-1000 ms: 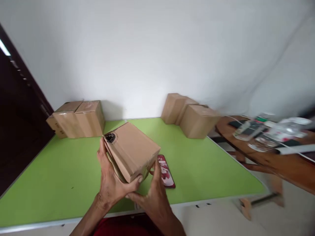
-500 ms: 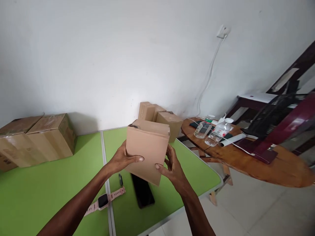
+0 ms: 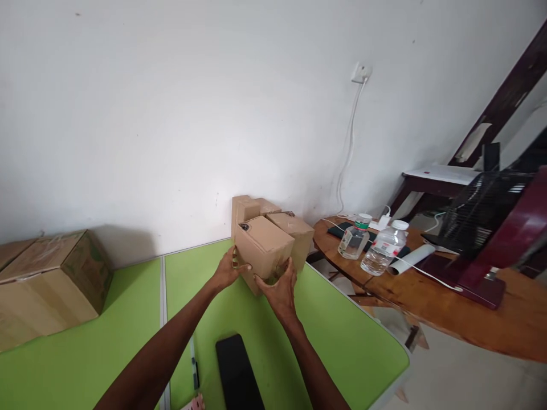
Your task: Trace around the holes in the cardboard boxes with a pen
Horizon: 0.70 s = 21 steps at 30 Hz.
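Note:
Both hands grip a small brown cardboard box (image 3: 262,242) near the back of the green table (image 3: 342,319). My left hand (image 3: 228,270) has its fingers on the box's left side, thumb against the near face. On the lower right part of the box is my right hand (image 3: 280,290), its thumb also on the near face. Other cardboard boxes (image 3: 294,228) stand right behind and beside the held one, against the wall. Whether the held box rests on the table is hard to tell. A black phone (image 3: 239,373) lies on the table in front of my hands.
Larger cardboard boxes (image 3: 47,285) stand at the left. A pen-like object (image 3: 195,367) and a pink watch strap (image 3: 195,402) lie near the table seam. On the wooden table (image 3: 448,307) at right are two plastic bottles (image 3: 383,250), a white roll (image 3: 412,259) and a fan (image 3: 482,256).
My hands have carried the box away from me, to the group of boxes at the wall, and turned it so its top shows more. The view has shifted too.

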Each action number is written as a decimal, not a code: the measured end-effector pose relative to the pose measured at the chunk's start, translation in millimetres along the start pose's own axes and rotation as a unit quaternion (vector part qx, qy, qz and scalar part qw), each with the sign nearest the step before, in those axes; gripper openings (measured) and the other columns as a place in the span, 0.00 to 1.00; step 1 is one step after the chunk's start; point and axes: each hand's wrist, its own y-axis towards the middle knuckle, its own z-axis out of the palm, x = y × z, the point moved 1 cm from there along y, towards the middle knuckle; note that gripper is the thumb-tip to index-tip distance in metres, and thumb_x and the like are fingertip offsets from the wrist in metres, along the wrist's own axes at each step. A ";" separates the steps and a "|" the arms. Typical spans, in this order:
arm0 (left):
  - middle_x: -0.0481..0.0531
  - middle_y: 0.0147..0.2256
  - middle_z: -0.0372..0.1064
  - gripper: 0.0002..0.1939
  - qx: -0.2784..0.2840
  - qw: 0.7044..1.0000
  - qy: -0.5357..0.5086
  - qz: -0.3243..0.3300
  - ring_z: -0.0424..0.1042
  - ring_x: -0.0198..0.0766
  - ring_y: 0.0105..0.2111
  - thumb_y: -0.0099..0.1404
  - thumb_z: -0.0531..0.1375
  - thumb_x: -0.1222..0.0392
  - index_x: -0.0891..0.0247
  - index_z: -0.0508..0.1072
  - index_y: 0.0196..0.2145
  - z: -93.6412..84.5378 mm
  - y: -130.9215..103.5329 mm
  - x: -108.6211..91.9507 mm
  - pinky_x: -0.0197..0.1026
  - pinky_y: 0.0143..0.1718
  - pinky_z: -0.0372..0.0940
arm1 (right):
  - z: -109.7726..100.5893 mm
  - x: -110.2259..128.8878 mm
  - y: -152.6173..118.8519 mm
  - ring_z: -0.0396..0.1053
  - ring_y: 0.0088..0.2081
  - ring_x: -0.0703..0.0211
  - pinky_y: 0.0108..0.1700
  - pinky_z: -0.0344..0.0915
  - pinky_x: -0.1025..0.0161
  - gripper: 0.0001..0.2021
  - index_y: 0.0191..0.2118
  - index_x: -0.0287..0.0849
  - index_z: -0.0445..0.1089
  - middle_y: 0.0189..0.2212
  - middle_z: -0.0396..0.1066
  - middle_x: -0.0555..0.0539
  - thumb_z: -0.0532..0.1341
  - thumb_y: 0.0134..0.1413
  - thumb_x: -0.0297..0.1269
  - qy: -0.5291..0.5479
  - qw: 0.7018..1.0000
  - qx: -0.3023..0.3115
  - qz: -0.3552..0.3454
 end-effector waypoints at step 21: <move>0.67 0.59 0.77 0.35 0.126 0.989 -0.040 -0.065 0.79 0.56 0.57 0.79 0.56 0.36 0.66 0.69 0.69 46.5 5.0 -0.6 0.66 0.62 0.70 | 10.6 21.1 0.4 0.52 0.74 0.13 0.70 0.52 0.20 0.61 0.74 0.30 0.54 0.69 0.57 0.17 0.60 0.50 0.78 0.002 0.998 0.061 0.002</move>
